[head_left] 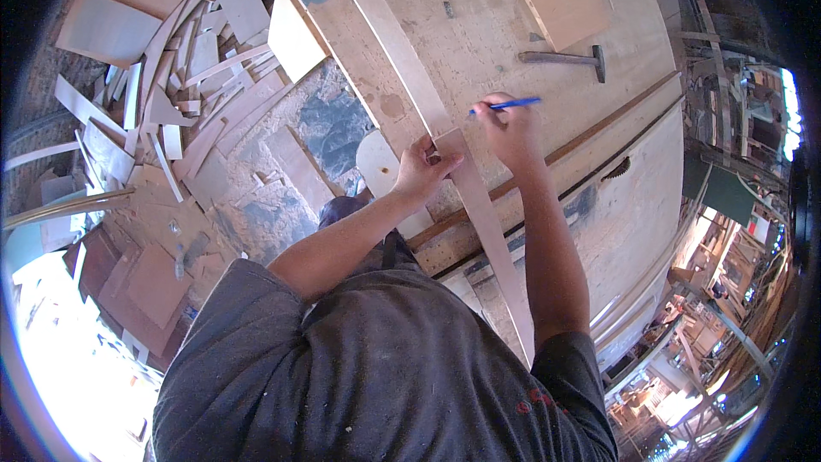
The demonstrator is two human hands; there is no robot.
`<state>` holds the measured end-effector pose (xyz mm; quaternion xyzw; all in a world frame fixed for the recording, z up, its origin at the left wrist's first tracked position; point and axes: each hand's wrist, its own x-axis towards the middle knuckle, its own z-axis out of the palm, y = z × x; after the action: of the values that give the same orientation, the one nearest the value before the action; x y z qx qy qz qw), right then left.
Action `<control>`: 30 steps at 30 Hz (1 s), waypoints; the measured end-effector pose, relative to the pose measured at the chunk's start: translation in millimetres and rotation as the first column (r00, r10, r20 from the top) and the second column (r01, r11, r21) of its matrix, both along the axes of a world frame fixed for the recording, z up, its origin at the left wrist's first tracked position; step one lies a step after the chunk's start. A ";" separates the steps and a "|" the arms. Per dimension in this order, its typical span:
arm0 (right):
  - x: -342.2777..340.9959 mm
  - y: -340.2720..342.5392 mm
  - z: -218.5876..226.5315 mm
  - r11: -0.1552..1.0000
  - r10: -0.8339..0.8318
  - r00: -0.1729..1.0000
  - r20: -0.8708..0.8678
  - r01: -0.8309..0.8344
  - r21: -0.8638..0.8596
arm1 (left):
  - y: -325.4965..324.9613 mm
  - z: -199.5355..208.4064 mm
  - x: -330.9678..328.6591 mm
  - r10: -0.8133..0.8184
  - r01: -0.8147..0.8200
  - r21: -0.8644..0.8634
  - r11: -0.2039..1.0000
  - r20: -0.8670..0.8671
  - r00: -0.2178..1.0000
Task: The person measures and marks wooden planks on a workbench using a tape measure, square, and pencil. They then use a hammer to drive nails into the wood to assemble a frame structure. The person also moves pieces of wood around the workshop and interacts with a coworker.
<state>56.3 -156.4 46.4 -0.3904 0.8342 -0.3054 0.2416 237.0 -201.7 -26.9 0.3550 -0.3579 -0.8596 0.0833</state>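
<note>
A long, narrow wooden strip (402, 52) runs from the far edge of the worktable toward my body. Across it, at the middle, a short edge shows where a second wooden piece (485, 205) seems to overlap and continue to my right side. My left hand (421, 173) is closed at this joint, thumb and fingers pinching the wood's edge. Just right of the strip, my right hand (511, 135) is raised with a blue pen (518, 104) between thumb and fingers. The pen's tip points left, apart from the wood.
A hammer (564, 58) and a flat wooden board (566, 13) lie on the worktable (479, 43) at the far right. A toothed saw blade (616, 168) pokes through the surface on the right. Wood offcuts (201, 60) are heaped on the floor at left.
</note>
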 end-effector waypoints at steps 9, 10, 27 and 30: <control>77.7 185.7 26.7 0.924 -0.284 0.947 -0.148 0.312 0.220 | -9.1 3.6 -1.4 -0.041 0.039 0.048 0.998 0.044 0.998; 94.5 202.6 33.1 0.908 -0.287 0.941 -0.180 0.327 0.262 | -13.2 2.9 -0.8 -0.051 0.041 0.103 0.994 0.098 0.994; 139.0 314.8 72.9 0.686 -0.479 0.750 -0.456 0.644 0.339 | -158.5 60.6 -58.3 -0.336 0.265 -0.515 -0.815 0.793 0.507; 121.5 321.7 117.2 0.652 -0.483 0.716 -0.504 0.678 0.338 | -177.1 2.0 -65.1 -0.504 0.139 -0.647 -0.750 0.695 0.513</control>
<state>177.9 165.3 163.6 -0.0696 0.9940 -0.0606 0.0592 171.9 -378.8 -25.0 -0.2176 -0.9709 -0.0810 -0.0592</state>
